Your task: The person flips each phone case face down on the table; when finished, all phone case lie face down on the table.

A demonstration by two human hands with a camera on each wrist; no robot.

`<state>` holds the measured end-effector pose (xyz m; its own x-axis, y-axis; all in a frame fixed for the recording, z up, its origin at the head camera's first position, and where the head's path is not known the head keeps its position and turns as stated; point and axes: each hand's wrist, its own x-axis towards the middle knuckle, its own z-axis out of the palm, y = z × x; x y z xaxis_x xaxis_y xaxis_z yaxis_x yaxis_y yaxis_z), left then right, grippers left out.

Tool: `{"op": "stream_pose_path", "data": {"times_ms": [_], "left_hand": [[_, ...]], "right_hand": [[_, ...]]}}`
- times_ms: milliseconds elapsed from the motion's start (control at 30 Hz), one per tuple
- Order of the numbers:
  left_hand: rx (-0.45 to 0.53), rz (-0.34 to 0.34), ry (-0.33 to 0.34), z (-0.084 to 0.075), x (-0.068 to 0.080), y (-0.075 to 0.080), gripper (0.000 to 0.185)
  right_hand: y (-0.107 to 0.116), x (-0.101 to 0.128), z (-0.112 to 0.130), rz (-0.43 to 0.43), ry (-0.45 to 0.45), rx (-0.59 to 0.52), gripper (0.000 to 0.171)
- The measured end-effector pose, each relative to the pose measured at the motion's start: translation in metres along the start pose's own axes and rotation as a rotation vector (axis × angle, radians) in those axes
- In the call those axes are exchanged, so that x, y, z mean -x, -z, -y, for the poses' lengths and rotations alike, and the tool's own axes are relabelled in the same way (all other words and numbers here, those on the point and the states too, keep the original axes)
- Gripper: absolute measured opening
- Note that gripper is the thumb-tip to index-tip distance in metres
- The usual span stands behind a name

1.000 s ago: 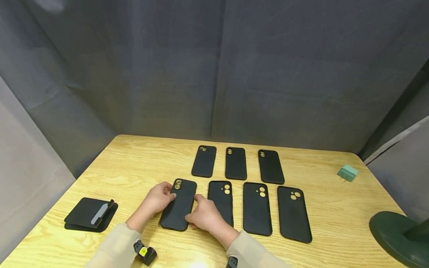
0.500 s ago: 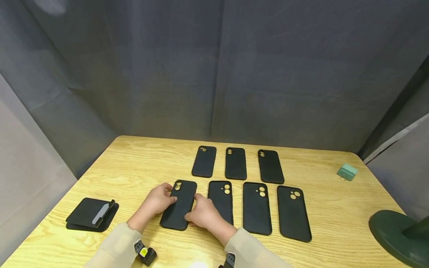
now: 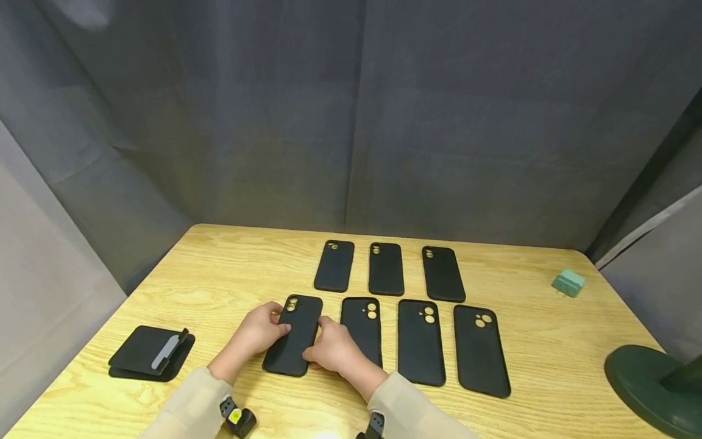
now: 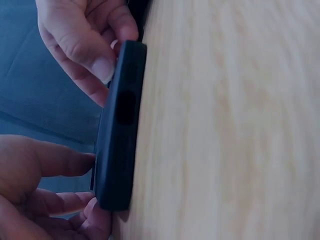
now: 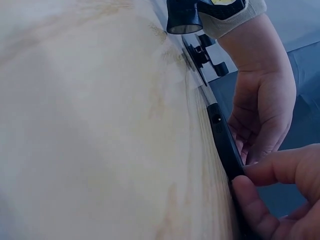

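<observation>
Both hands — left hand [image 3: 256, 332], right hand [image 3: 333, 350] — pinch the flat black rubbery phone case [image 3: 292, 335]; a careless nudge could skew its neighbour [image 3: 362, 329] beside the right hand.

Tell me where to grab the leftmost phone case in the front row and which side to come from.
Take the leftmost case by its two long edges, about midway along, coming in from both sides. It lies flat and thin on the table, so only the rims offer purchase. The left hand and right hand already pinch it there. The next case lies close, so the right side looks tight.
</observation>
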<state>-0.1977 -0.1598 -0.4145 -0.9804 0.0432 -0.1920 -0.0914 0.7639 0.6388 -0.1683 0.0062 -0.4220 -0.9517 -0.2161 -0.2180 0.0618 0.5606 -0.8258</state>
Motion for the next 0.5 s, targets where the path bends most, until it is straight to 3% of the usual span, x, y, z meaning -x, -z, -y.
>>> {"op": "stream_pose_path", "data": {"times_ms": [267,400,500], "left_hand": [[0.013,-0.031,-0.013,0.000,0.002,0.003,0.042],[0.043,-0.088,-0.061,-0.009,0.004,0.007,0.043],[0.099,-0.088,-0.110,-0.019,0.006,0.007,0.042]], "right_hand": [[0.009,0.005,0.001,0.020,0.009,-0.080,0.070],[0.025,0.011,0.001,-0.012,0.041,-0.138,0.066],[0.039,0.017,0.000,-0.038,0.057,-0.177,0.063]]}}
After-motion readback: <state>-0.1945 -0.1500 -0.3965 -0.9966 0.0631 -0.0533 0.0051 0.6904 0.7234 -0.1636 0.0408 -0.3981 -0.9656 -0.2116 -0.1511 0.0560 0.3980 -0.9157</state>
